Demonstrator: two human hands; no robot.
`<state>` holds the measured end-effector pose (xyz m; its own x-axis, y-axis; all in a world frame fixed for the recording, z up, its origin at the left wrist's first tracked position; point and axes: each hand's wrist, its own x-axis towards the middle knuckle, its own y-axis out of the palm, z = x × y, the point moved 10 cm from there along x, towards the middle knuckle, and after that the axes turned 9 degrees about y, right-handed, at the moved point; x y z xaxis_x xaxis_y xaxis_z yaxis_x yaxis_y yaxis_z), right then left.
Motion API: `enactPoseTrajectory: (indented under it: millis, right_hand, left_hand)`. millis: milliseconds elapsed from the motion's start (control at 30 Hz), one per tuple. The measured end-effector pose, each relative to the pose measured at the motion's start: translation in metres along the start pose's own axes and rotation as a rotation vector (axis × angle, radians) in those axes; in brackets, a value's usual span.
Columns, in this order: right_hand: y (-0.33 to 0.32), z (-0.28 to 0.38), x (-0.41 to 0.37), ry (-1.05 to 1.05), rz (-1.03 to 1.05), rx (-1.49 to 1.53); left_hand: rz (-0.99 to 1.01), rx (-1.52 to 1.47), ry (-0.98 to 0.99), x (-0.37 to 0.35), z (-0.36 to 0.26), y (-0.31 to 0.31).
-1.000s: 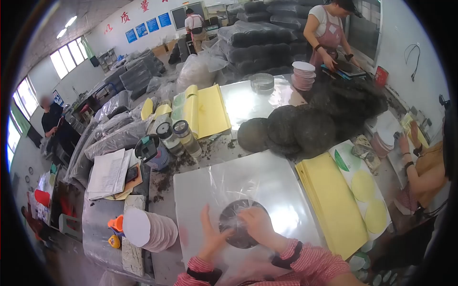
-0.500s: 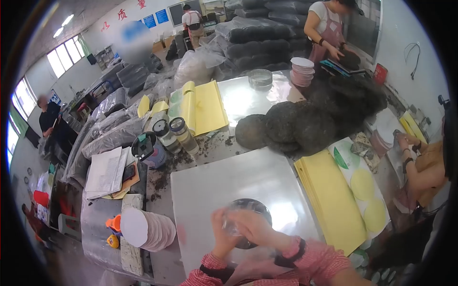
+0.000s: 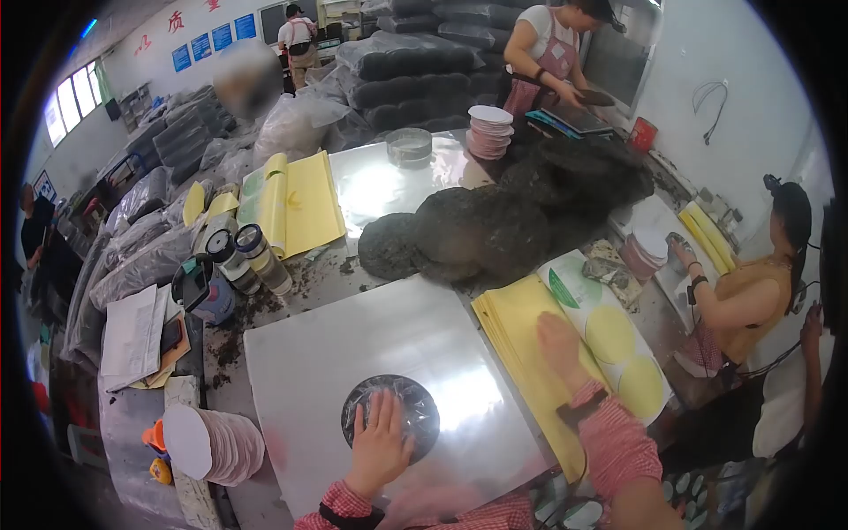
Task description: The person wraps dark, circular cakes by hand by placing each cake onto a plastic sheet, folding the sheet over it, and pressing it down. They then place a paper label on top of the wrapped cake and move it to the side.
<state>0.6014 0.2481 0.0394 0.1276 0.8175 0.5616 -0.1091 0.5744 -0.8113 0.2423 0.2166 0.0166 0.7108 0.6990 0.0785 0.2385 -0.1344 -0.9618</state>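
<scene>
A dark round disc with clear, wrinkled plastic over it lies on the shiny metal sheet. My left hand rests flat on this disc, fingers spread a little. My right hand is on the stack of yellow sheets, right of the metal sheet; its fingertips are blurred, and whether they hold a sheet is unclear. Beside the yellow stack is a printed sheet with green and yellow circles.
Dark round cakes are piled behind the metal sheet. At the left are a stack of white paper discs, two jars and a bucket. One co-worker is at the right, another at the back.
My hands were together over the disc; now they are apart. The left lies flat on the disc, while the right has moved across to the yellow sheets. The view has shifted right.
</scene>
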Motion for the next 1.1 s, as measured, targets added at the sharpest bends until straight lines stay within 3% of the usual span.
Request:
enactPoseTrajectory:
  millis: [100, 200, 267, 300, 367, 433, 500, 567, 633, 700, 767, 833, 867, 900, 967, 1000, 1033, 1100]
  right_hand:
    - [0.023, -0.07, 0.018, -0.06, -0.105, -0.186]
    - [0.041, -0.086, 0.021, -0.133, -0.205, -0.318]
    - [0.055, -0.109, 0.024, 0.094, 0.013, -0.281]
    - [0.045, -0.103, 0.03, 0.102, 0.026, -0.271]
    - [0.03, -0.131, 0.034, 0.609, 0.187, -0.024]
    - [0.024, -0.071, 0.011, 0.443, 0.029, 0.116]
    - [-0.013, 0.059, -0.026, 0.255, -0.068, 0.37]
    - [-0.027, 0.145, -0.063, 0.224, 0.07, 0.637]
    - [-0.03, 0.208, -0.088, -0.028, 0.197, 0.796]
    - [-0.028, 0.25, -0.096, -0.208, 0.39, 0.832]
    - [-0.024, 0.259, -0.096, -0.189, 0.441, 0.859]
    - [-0.031, 0.256, -0.095, -0.212, 0.476, 0.638]
    - [-0.011, 0.244, -0.094, -0.059, 0.7, 0.67]
    - [-0.009, 0.251, -0.079, -0.064, 0.698, 0.674]
    - [-0.022, 0.273, -0.044, -0.041, 0.606, 1.014]
    - [-0.003, 0.289, -0.045, -0.077, 0.689, 1.102]
    - [0.011, 0.287, -0.045, -0.074, 0.677, 1.106]
    - [0.034, 0.303, -0.056, -0.225, 0.657, 0.731]
  left_hand:
    - [-0.028, -0.02, -0.021, 0.001, 0.002, -0.001]
    - [-0.053, -0.029, -0.025, 0.004, 0.001, -0.008]
    - [-0.036, -0.017, -0.011, 0.0, -0.002, -0.009]
    - [-0.054, -0.029, -0.008, 0.002, 0.0, -0.007]
    - [-0.059, -0.039, -0.021, -0.003, -0.002, -0.009]
    - [-0.117, 0.072, -0.073, -0.005, -0.004, -0.022]
    - [-0.112, 0.039, -0.102, -0.007, 0.004, -0.014]
    - [-0.126, -0.036, -0.081, -0.005, 0.005, -0.011]
    - [-0.094, 0.039, -0.114, -0.007, 0.012, 0.002]
    - [-0.143, -0.147, -0.013, -0.012, 0.01, 0.003]
    - [-0.179, 0.014, 0.026, -0.012, 0.001, -0.006]
    - [-0.178, -0.664, -0.041, -0.013, 0.01, 0.007]
    - [-0.361, -0.531, 0.066, -0.011, 0.001, -0.021]
    - [-0.363, -0.525, 0.064, -0.008, 0.005, -0.015]
    - [-0.325, -0.508, 0.0, -0.014, 0.013, 0.011]
    - [-0.338, -0.64, -0.051, -0.014, 0.017, 0.01]
    - [-0.333, -0.633, -0.042, -0.013, 0.016, 0.003]
    - [-0.376, -0.382, 0.061, -0.018, 0.01, -0.031]
